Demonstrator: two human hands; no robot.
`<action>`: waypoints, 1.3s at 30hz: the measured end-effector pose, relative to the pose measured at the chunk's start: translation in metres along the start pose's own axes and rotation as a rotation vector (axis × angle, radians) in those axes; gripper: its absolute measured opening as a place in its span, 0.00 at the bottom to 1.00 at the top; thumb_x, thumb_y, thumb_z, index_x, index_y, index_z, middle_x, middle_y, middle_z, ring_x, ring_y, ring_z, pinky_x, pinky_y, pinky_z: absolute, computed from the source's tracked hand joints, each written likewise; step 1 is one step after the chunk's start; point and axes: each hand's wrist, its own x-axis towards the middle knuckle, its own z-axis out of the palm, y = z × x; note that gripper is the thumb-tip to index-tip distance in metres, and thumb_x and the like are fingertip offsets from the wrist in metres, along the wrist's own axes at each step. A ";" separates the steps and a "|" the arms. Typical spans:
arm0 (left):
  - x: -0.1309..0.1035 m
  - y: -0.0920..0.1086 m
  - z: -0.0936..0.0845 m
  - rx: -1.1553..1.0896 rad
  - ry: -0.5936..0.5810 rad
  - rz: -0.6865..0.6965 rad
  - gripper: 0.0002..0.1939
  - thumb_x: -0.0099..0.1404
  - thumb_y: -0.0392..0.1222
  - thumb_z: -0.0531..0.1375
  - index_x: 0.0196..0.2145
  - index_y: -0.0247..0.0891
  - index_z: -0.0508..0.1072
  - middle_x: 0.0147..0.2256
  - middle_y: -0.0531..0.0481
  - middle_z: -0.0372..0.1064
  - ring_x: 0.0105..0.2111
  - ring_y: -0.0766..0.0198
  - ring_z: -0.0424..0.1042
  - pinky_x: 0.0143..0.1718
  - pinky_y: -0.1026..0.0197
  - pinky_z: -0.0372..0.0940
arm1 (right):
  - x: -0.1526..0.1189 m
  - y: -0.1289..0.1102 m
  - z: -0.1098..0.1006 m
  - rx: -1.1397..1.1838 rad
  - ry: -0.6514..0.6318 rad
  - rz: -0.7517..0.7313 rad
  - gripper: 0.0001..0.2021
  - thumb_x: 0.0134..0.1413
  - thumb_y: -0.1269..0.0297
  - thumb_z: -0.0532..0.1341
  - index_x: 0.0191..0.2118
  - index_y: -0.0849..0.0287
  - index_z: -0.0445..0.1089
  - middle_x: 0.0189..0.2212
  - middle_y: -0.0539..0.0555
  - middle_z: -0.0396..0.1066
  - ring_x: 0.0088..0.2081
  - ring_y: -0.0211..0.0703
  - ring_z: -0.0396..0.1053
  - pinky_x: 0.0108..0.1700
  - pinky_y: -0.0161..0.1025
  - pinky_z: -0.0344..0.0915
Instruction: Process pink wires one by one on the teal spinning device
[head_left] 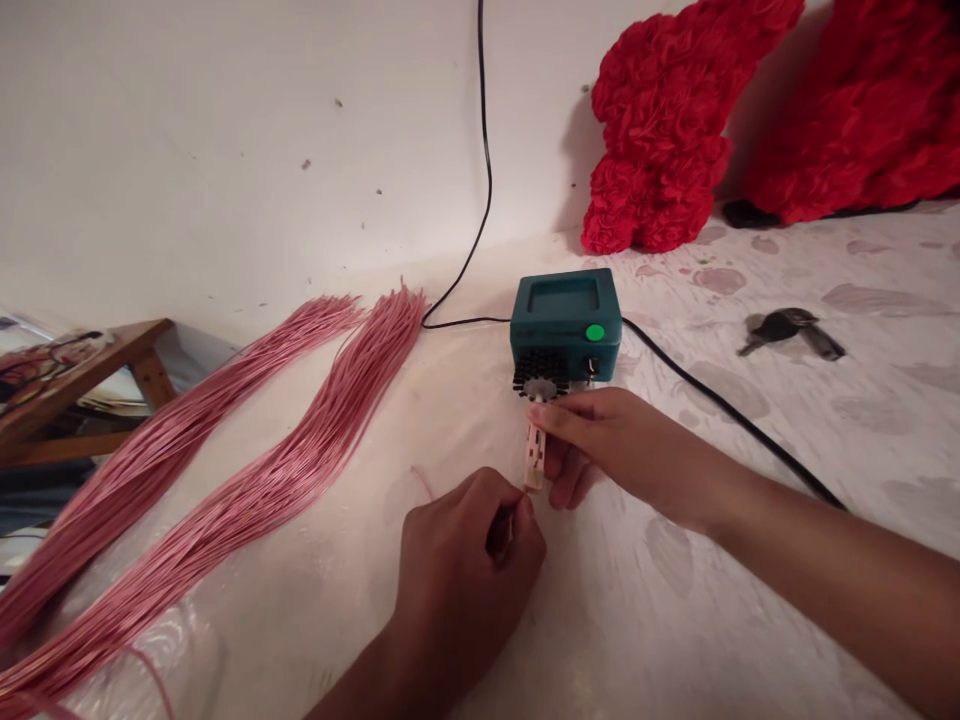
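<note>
My right hand (592, 440) pinches a small pale slotted piece (535, 455) between thumb and fingers. The piece stands just below a round grey disc (540, 388) with black bristles around it, at the front of a teal box (566, 335). Close to the lower end of the pale piece, my left hand (472, 545) is closed in a pinch on a thin pink wire (421, 482), whose loose part shows behind the hand. The pinched tip itself is mostly hidden by my fingers. On the box's front are a green round sticker (595, 332) and a small switch (592, 367).
Two long bundles of pink wires (300, 480) lie on the left. Black cables (720, 400) run from both sides of the box. Keys (787, 325) lie on the right. Red rose-covered figures (660, 130) stand at the back by the wall. A wooden frame (142, 350) is at far left.
</note>
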 end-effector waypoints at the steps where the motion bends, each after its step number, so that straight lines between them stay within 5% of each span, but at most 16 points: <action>1: 0.000 0.000 0.000 0.001 -0.005 -0.001 0.08 0.60 0.33 0.56 0.23 0.38 0.65 0.17 0.61 0.57 0.17 0.72 0.56 0.19 0.68 0.51 | 0.000 0.000 0.000 -0.005 0.001 -0.004 0.19 0.59 0.53 0.62 0.23 0.61 0.71 0.21 0.51 0.72 0.20 0.40 0.73 0.23 0.35 0.71; 39: 0.004 0.005 -0.003 -0.061 -0.001 -0.075 0.08 0.60 0.33 0.56 0.23 0.38 0.67 0.17 0.59 0.60 0.17 0.72 0.58 0.19 0.69 0.53 | -0.002 -0.003 0.001 -0.059 -0.019 0.012 0.22 0.59 0.49 0.60 0.22 0.60 0.68 0.19 0.49 0.68 0.16 0.36 0.69 0.19 0.32 0.67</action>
